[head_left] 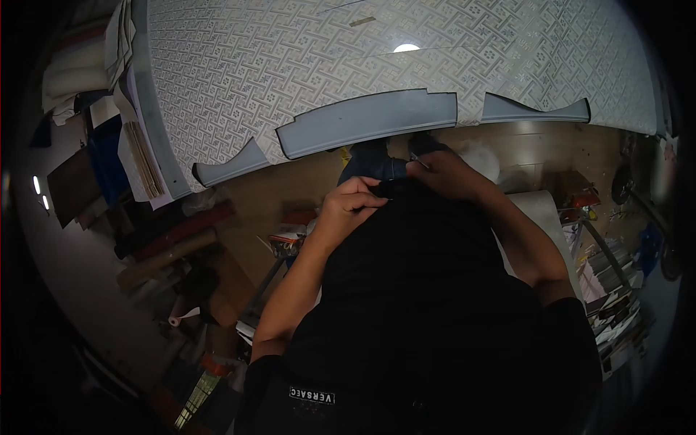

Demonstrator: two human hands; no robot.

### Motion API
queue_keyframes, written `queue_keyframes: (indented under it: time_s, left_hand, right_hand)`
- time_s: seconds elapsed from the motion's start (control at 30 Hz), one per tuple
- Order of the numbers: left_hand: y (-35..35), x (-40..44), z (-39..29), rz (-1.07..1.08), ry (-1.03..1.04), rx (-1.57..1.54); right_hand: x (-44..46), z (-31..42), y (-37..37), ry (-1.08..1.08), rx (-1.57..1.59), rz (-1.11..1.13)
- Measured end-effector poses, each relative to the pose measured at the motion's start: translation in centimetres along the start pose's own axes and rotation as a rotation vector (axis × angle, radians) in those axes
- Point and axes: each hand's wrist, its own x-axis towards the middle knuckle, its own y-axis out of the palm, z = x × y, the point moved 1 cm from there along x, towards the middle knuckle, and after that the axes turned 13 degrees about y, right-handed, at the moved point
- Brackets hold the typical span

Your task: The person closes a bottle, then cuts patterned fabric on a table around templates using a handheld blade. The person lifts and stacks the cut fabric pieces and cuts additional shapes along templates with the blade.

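My left hand point(349, 206) is in front of my black shirt point(428, 290), with thumb and fingers pinched together near its dark edge. What they hold, if anything, is too small and dark to make out. Close by on the right, my right hand point(448, 174) is closed, and a small shiny tip shows at its fingers; its kind cannot be told. Beyond the hands, along the near edge of the patterned table point(239, 80), lie a long grey curved piece point(370, 119) with dark edging, a smaller grey piece point(536, 109) at right and another grey piece point(233, 164) at left.
A small tan strip point(362, 22) lies at the far side of the tabletop. Stacked sheets point(141, 159) stand by its left end. Rolls of material point(168, 259) are on the left, and a pale padded surface point(533, 210) is beside my right arm. Piled papers point(616, 319) sit at lower right.
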Motion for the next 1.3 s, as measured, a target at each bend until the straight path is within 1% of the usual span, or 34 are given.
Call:
queue_keyframes:
  time_s: [0.07,0.1,0.17,0.23,0.3,0.33,0.4,0.43,0.47,0.5,0.53,0.57,0.6,0.63,0.67,0.7,0.77,0.8,0.83,0.87,0.9,0.97,1.03,1.07,1.1,1.13,1.2,1.27,1.3]
  left_hand:
    - [0.0,-0.3,0.2,0.002,0.013,0.006]
    - [0.0,-0.3,0.2,0.001,0.03,0.012]
    - [0.0,-0.4,0.3,-0.005,0.025,0.016]
    - [0.0,-0.4,0.3,-0.011,0.021,0.019]
    - [-0.3,0.0,0.6,-0.02,-0.081,-0.003]
    - [-0.4,0.3,0.9,-0.023,-0.076,-0.005]
    - [-0.4,0.9,2.2,-0.068,-0.412,-0.041]
    - [-0.2,1.1,3.6,-0.077,-0.403,-0.04]
    - [0.2,1.2,5.5,-0.122,-0.521,-0.257]
    - [0.4,1.5,6.0,-0.164,-0.637,-0.477]
    - [0.1,1.3,6.1,-0.169,-0.627,-0.478]
    - [-0.2,1.5,6.2,-0.138,-0.56,-0.398]
    - [-0.5,1.7,6.1,-0.105,-0.494,-0.32]
    - [-1.0,2.2,5.0,-0.105,-0.487,-0.325]
    - [-1.6,2.4,3.8,-0.073,-0.441,-0.255]
    - [-1.9,2.5,3.0,-0.046,-0.399,-0.183]
    - [-1.3,2.4,4.3,-0.086,-0.435,-0.232]
    - [-1.0,2.2,5.2,-0.117,-0.47,-0.276]
    - [-0.7,1.9,6.1,-0.121,-0.475,-0.276]
    - [-0.2,1.6,7.1,-0.09,-0.541,-0.281]
    - [0.3,1.2,8.1,-0.058,-0.604,-0.286]
    - [1.4,0.0,10.7,-0.094,-0.628,-0.303]
    - [1.8,-0.1,11.5,-0.129,-0.655,-0.315]
    - [1.8,0.1,11.9,-0.143,-0.618,-0.248]
    - [1.8,0.3,12.2,-0.157,-0.583,-0.181]
    - [1.8,0.0,12.3,-0.157,-0.587,-0.182]
    - [1.2,-0.4,12.6,-0.01,-0.59,-0.142]
    - [0.7,-2.2,12.0,-0.012,-0.547,-0.093]
    - [0.4,-3.3,11.3,-0.016,-0.504,-0.051]
  right_hand:
    - [0.4,0.5,0.0,0.058,0.014,0.188]
    - [0.6,0.4,0.2,0.057,0.015,0.189]
    - [0.9,0.0,0.6,0.076,0.147,0.24]
    - [1.2,0.5,0.5,0.096,0.099,0.222]
    - [1.7,0.3,0.5,0.113,0.044,0.201]
    - [2.2,-0.3,0.9,0.101,0.071,0.166]
    - [2.4,-0.7,0.5,0.086,0.083,0.128]
    - [2.2,-0.5,0.0,0.133,-0.021,0.119]
    - [2.2,-0.3,-0.5,0.179,-0.126,0.107]
    - [1.8,-0.2,-0.7,0.176,-0.133,0.103]
    - [1.3,-0.2,-1.0,0.099,-0.194,0.122]
    - [1.0,-0.1,-1.6,0.022,-0.257,0.135]
    - [1.0,-0.5,-1.8,0.021,-0.266,0.124]
    - [1.1,-1.2,-1.5,-0.017,-0.188,0.096]
    - [1.2,-1.7,-1.4,-0.056,-0.114,0.072]
    - [1.1,-1.5,-1.4,-0.054,-0.122,0.076]
    - [1.1,-1.0,-1.3,0.001,-0.077,-0.015]
    - [1.4,-1.0,-1.3,0.0,-0.082,-0.008]
    - [1.7,-1.2,-1.3,-0.03,-0.137,-0.064]
    - [2.0,-1.5,-1.4,-0.059,-0.192,-0.122]
    - [2.5,-2.6,-1.3,-0.057,-0.195,-0.121]
    - [3.9,-5.2,-0.6,-0.061,-0.32,-0.236]
    - [5.0,-5.8,-0.6,-0.032,-0.34,-0.245]
    - [5.6,-5.9,-0.8,-0.006,-0.359,-0.255]
    - [6.2,-6.1,-0.8,-0.009,-0.361,-0.257]
    - [6.3,-6.5,-0.6,-0.042,-0.377,-0.254]
    - [5.9,-6.5,-0.9,-0.082,-0.396,-0.257]
    - [4.3,-5.8,-1.9,0.052,-0.337,-0.009]
    - [4.1,-6.7,-2.0,0.053,-0.337,-0.019]
